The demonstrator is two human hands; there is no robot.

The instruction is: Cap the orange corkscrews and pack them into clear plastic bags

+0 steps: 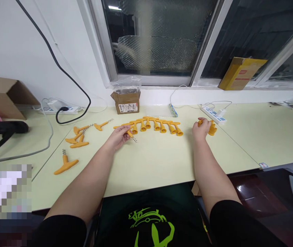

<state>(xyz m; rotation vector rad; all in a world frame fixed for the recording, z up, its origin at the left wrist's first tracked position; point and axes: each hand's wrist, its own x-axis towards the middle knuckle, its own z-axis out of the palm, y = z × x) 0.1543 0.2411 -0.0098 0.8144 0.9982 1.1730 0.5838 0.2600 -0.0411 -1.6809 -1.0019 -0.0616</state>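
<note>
My left hand point(122, 137) pinches a yellow T-handled corkscrew point(130, 133), its bare metal spiral pointing down and right. At the right, my right hand point(202, 129) is closed on a yellow plastic cap point(200, 122) beside a small group of yellow caps point(212, 129); the fingers partly hide it. Between the hands, several capped corkscrews point(157, 124) form an arc, their flared ends toward me. On the left lie loose corkscrews with bare spirals, including a nearer one point(66, 164), a cluster point(79, 139) and another farther back point(101, 126).
A small open cardboard box point(127, 103) stands against the wall beneath the window. Power strips point(214, 115) and cables lie along the back. A clear plastic bag point(158, 110) is behind the arc, and a black stand point(4, 127) juts in from the left.
</note>
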